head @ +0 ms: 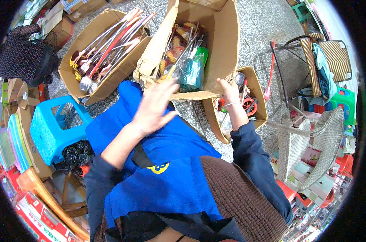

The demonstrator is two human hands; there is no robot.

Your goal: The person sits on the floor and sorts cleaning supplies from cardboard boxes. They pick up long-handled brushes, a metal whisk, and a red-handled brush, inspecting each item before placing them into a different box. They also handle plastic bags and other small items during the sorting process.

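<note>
A tall open cardboard box (223, 39) stands before me, its near flap torn and ragged. My right hand (229, 90) grips the box's near right corner, thumb over the rim. Blurred by motion, my left hand (154, 106) is spread at the near edge, with its fingertips partly over the opening; I see nothing held in it. Inside the box lie brushes with metal handles (183, 54) and yellow and dark red bristles. Beside them are a teal item in clear plastic wrap (191, 74) and a green plastic piece (202, 56).
To the left, another cardboard box (122, 72) holds several long-handled brushes (107, 45). A smaller box (260, 116) with a red wheel (249, 106) sits at right. Around me are a blue plastic stool (50, 130), a wicker chair (325, 151) and a folding chair (310, 66).
</note>
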